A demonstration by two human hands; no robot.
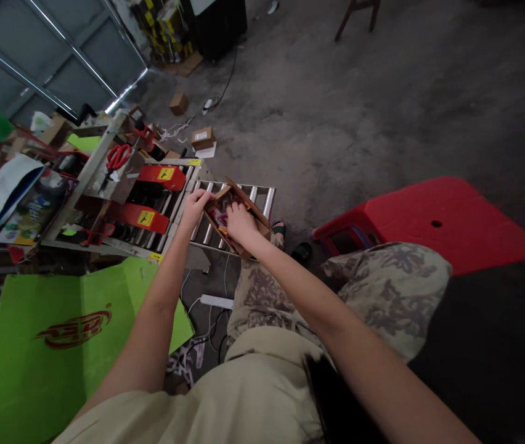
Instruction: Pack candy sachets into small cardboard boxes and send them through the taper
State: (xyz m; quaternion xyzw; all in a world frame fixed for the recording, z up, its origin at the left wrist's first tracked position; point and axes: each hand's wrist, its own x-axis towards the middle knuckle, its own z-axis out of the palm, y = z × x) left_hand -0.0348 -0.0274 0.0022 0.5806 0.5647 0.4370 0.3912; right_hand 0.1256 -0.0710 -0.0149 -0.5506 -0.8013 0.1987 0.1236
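Observation:
A small open cardboard box (262, 229) rests on the metal rollers (207, 233) of a short conveyor in front of me. Its flaps stand up, and colourful wrapped contents, partly pink and purple, show inside. With my left hand (195, 208) I pinch the box's near-left edge between thumb and fingers. My right hand (243, 226) reaches into the box, its fingers curled down over the contents. Whatever those fingertips grip is hidden.
Left of the box stands a carton-sealing machine with red side guards (163, 176) and red-handled scissors (118, 157) on top. A green printed carton (59, 308) is at lower left, a red stool (429, 216) at right. A power strip (217, 301) and cables lie below.

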